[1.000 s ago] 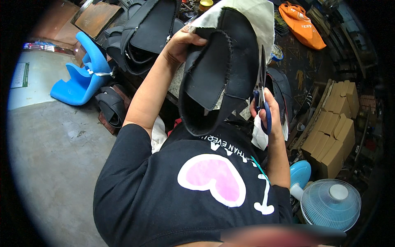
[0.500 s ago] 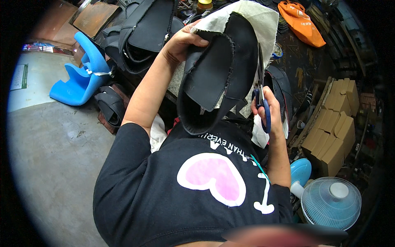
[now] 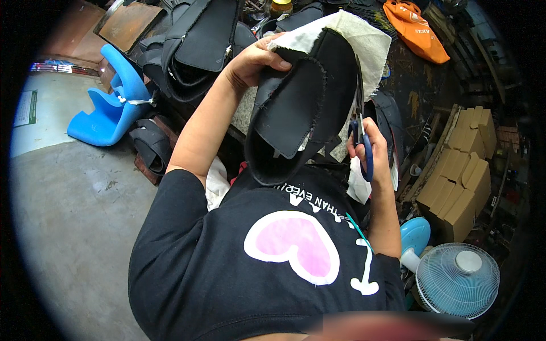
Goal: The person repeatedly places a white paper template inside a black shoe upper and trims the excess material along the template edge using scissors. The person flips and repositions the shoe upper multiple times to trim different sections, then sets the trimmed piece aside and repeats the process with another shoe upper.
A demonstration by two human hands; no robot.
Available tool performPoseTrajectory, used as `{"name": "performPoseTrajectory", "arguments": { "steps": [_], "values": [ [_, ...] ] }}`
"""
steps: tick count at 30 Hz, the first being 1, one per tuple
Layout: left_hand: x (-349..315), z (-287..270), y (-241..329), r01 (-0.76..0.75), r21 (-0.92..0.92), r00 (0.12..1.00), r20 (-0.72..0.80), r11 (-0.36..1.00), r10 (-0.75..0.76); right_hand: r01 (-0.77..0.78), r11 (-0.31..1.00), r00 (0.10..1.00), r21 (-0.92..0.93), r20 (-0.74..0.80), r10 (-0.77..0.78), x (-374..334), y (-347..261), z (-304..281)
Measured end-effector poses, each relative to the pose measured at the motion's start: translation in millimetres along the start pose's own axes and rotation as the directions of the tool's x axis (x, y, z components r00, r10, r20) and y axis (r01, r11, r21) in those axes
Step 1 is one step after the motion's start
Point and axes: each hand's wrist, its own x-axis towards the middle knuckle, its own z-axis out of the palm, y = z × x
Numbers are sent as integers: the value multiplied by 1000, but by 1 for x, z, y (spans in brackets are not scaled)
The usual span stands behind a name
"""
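My left hand (image 3: 259, 61) is closed on the upper left edge of a black shoe-upper-like piece (image 3: 293, 111), thumb on top, fingers hidden behind. A pale, ragged-edged cloth (image 3: 364, 42) sticks out behind its far end and right side. The piece has a seam with frayed dark edging and an open loop at its near end. My right hand (image 3: 378, 145) grips scissors (image 3: 368, 153) with blue handles. Their narrow blades point away from me along the right edge of the piece, beside the cloth. Whether the blades are apart is hard to see.
More black pieces (image 3: 207, 42) are stacked at the far left, near a blue foam-like form (image 3: 105, 122). An orange bag (image 3: 415, 31) lies at the far right. Cardboard boxes (image 3: 455, 182) and a fan (image 3: 458, 281) stand on the right.
The far end of the black piece and the cloth have shifted slightly toward me and to the right. My right hand and the scissors have barely moved.
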Motion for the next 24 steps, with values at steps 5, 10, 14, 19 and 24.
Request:
{"name": "performPoseTrajectory", "arguments": {
  "steps": [5, 10, 14, 19, 24],
  "values": [
    [-4, 0, 6, 56, -2, 998, -15, 998, -56, -60, 976, 998, 211, 43, 52, -6, -2, -9],
    [-6, 0, 11, 136, 148, 990, 0, 980, -138, -4, 998, 1000, -66, 6, 4, 1, -3, -14],
    [-10, 2, 14, 172, 183, 984, 22, 968, -179, -93, 995, 994, -32, 55, 95, -1, -11, -24],
    [-13, 3, 16, 245, 283, 959, 69, 927, -275, -148, 981, 983, -126, 91, 160, -3, -12, -30],
    [-13, 3, 11, 327, 386, 917, 92, 863, -388, -228, 961, 961, -153, 120, 248, -4, -16, -40]
  ]
}}
